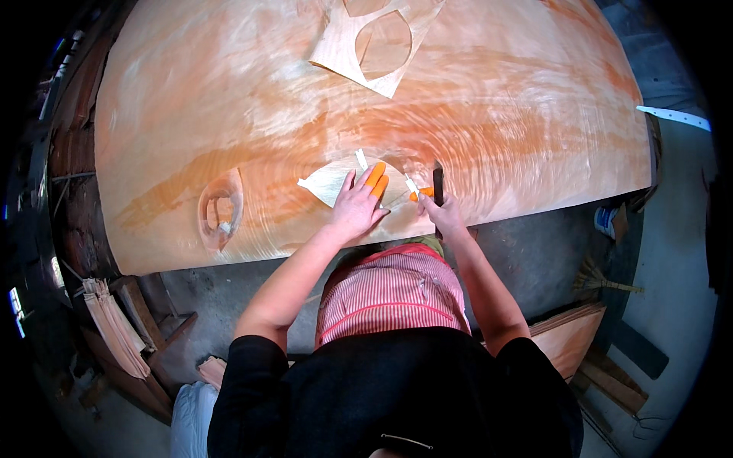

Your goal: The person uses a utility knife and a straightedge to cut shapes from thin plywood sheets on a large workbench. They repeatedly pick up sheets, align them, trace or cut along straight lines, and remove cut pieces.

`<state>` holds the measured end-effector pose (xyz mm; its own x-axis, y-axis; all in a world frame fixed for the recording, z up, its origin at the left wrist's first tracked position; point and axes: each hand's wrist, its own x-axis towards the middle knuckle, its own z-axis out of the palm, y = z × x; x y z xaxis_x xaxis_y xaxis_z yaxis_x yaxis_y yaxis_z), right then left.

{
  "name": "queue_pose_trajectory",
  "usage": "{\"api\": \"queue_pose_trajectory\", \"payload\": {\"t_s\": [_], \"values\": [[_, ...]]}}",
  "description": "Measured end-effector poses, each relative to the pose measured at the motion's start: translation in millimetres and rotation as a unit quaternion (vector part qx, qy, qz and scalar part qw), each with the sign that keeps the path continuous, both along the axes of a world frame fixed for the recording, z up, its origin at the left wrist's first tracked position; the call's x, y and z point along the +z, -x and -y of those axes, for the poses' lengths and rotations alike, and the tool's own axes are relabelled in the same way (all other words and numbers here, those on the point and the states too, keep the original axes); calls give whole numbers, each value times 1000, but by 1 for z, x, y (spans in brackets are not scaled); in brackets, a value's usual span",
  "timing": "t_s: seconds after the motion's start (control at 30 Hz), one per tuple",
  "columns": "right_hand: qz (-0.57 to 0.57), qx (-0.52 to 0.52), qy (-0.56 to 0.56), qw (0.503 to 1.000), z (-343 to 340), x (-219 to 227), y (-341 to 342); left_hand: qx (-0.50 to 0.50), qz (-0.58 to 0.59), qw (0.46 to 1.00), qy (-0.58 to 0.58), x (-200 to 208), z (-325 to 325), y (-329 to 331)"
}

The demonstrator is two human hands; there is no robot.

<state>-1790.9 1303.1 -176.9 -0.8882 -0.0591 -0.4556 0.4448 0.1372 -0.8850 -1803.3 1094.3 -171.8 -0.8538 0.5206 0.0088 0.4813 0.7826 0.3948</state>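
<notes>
A pale, leaf-shaped piece of wood veneer (324, 182) lies on a large sheet of orange-brown veneer (252, 114). My left hand (359, 206) rests flat on the pale piece, fingers stretched out, two of them in orange finger covers. A short white strip (361, 159) sticks out just beyond those fingers. To the right, my right hand (445, 214) is closed round a dark, flat-bladed tool (438, 183), probably a knife, held above the sheet. Another white strip (412, 186) shows at its orange-covered fingertip; whether it is pinched there I cannot tell.
A veneer offcut (347, 42) with leaf-shaped cut-outs lies farther back. At the left, a hole (221, 212) opens in the sheet. Below stand bundled veneer strips (114, 324), a straw brush (603, 278) and wood boards (569, 336). The sheet's near edge runs by my waist.
</notes>
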Motion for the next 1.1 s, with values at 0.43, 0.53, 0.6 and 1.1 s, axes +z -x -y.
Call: {"api": "queue_pose_trajectory", "payload": {"t_s": [0.43, 0.53, 0.6, 1.1], "values": [[137, -21, -78, 987, 1, -43, -8, 27, -6, 1000, 2, -19, -12, -28], [130, -21, -89, 987, 0, -50, -10, 26, 11, 1000, -7, -12, -19, -28], [126, -24, -90, 988, 2, -42, -9, -1, 12, 999, -32, -9, -23, -28], [87, -35, -90, 992, 5, -57, -14, -12, 32, 999, -29, -17, -32, -36]]}}
